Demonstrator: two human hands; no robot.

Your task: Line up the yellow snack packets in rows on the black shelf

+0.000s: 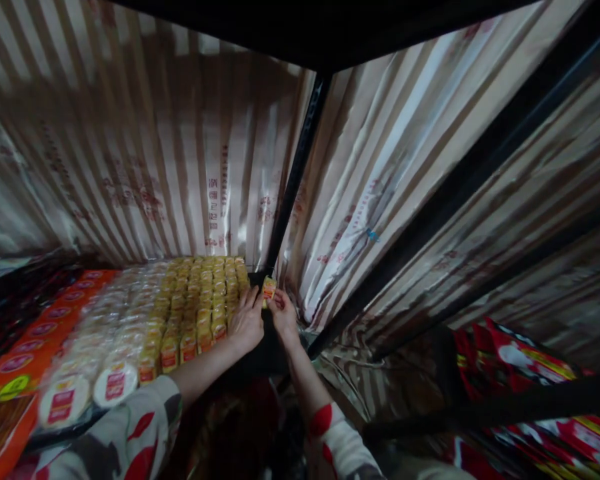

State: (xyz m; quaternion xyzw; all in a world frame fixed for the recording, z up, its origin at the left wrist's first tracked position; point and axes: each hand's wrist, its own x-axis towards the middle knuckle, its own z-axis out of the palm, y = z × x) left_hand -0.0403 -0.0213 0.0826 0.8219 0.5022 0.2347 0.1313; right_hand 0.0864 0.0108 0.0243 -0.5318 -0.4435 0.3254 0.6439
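Fingers (280, 298) of the right hand (285, 319) are pinching a small yellow packet (269, 288) near the post (300, 167)'s foot; left of it, the left hand (248, 324) is extending slightly spread fingers, their contact unclear.

Open above the tops of the yellow packets (195, 303), and over a narrow strip of dark shelf (275, 350) just right of them, partly taken up by the left hand (247, 323) and the right hand (284, 313) with a small packet (269, 289). Blocked behind by striped sheeting (180, 133), at the corner by a black post (299, 160), overhead by a dark panel (310, 30), rightward by a slanting bar (420, 190).
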